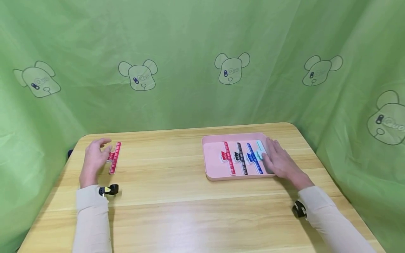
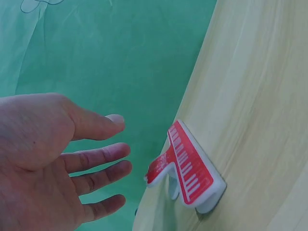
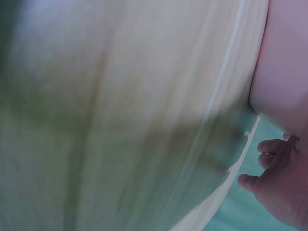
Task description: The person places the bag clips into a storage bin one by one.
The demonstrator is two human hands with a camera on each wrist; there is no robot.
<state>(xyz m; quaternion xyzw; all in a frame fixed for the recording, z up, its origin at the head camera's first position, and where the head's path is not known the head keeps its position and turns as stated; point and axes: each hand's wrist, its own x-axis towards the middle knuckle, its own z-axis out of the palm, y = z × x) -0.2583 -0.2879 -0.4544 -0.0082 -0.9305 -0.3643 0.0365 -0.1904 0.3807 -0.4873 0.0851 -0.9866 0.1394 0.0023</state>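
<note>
A red clip [image 1: 115, 158] with a white piano-key print lies on the table at the left. My left hand [image 1: 96, 156] is just left of it, thumb and fingers spread apart with nothing between them; the left wrist view shows the same clip [image 2: 195, 166] apart from the fingertips. My right hand [image 1: 280, 161] lies over the right rim of a pink tray [image 1: 212, 170], its thumb on the inner side near a teal clip [image 1: 261, 149]. Beside that in the tray lie a blue clip [image 1: 254, 158], a black clip [image 1: 241, 158] and another red clip [image 1: 228, 158].
The wooden table [image 1: 158, 196] runs back to a green curtain [image 1: 183, 98], which also hangs at both sides. The tray's low wall [image 3: 284, 62] stands close beside the right hand in the right wrist view.
</note>
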